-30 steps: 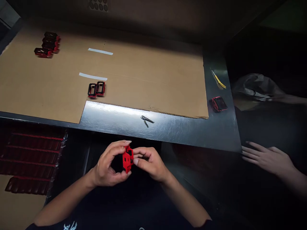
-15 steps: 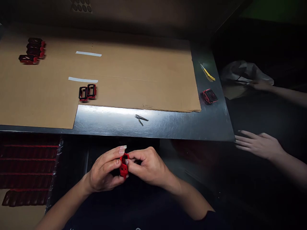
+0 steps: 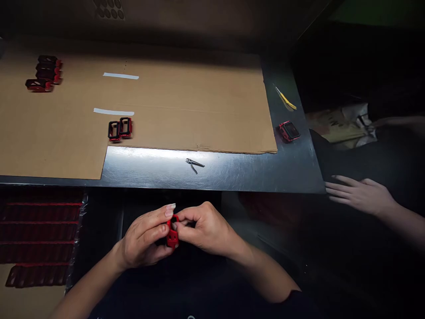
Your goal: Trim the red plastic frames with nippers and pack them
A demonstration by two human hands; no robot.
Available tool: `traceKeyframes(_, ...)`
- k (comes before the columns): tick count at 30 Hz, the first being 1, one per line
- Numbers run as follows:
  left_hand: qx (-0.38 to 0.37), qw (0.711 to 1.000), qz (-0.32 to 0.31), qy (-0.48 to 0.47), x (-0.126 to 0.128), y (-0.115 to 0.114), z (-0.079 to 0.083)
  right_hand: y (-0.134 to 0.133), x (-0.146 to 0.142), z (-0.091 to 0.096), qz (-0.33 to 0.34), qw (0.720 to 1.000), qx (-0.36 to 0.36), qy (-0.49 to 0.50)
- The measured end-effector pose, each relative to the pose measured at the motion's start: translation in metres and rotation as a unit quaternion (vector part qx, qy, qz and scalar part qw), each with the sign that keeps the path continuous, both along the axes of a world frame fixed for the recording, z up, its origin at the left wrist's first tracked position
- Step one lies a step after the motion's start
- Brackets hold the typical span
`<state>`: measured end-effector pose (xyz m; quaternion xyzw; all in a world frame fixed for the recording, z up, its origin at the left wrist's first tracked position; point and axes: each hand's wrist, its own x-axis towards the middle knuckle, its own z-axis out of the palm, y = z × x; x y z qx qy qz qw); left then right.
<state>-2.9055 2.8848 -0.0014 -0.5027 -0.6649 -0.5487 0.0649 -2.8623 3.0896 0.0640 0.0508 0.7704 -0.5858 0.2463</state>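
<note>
Below the table's front edge, my left hand [image 3: 146,239] and my right hand [image 3: 202,230] meet around a small red plastic frame part [image 3: 172,237]. Both hands pinch it, fingers curled, and most of the part is hidden between them. Up on the cardboard sheet [image 3: 186,106] lie two black-and-red frames [image 3: 120,129] side by side. A stack of several more frames [image 3: 44,71] sits at the far left.
Small metal tweezers [image 3: 195,164] lie on the steel table [image 3: 215,173]. A red-and-black frame [image 3: 289,131] and a yellow tool [image 3: 284,99] rest at the table's right end. Another person's hand [image 3: 360,195] lies flat at right. Red trays [image 3: 36,230] are stacked lower left.
The red part has been turned edge-on and drawn deeper between my fingers. My view has shifted right and down. The other person's far hand pulled a bag away to the right.
</note>
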Motion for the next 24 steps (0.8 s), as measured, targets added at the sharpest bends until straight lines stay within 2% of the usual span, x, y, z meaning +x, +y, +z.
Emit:
traceKeyframes(3, -0.006, 1.000, 0.001, 0.008, 0.000, -0.002, 0.001, -0.003, 0.000, -0.001, -0.006, 1.000, 0.009, -0.006)
traceKeyframes(10, -0.008, 1.000, 0.013, -0.019, 0.003, -0.004, 0.003, 0.006, -0.001, 0.005, 0.047, 0.999, -0.008, 0.007)
traceKeyframes(15, -0.001, 0.999, 0.010, -0.031, 0.003, -0.004, 0.004, 0.014, -0.002, 0.007, 0.089, 0.995, -0.035, 0.009)
traceKeyframes(19, -0.003, 1.000, 0.010, -0.014, 0.002, -0.004, 0.006, 0.013, -0.001, 0.007, 0.084, 0.994, -0.065, -0.013)
traceKeyframes(24, -0.007, 1.000, 0.020, 0.002, 0.003, -0.005, 0.006, 0.008, 0.001, 0.006, 0.070, 0.997, -0.015, 0.003)
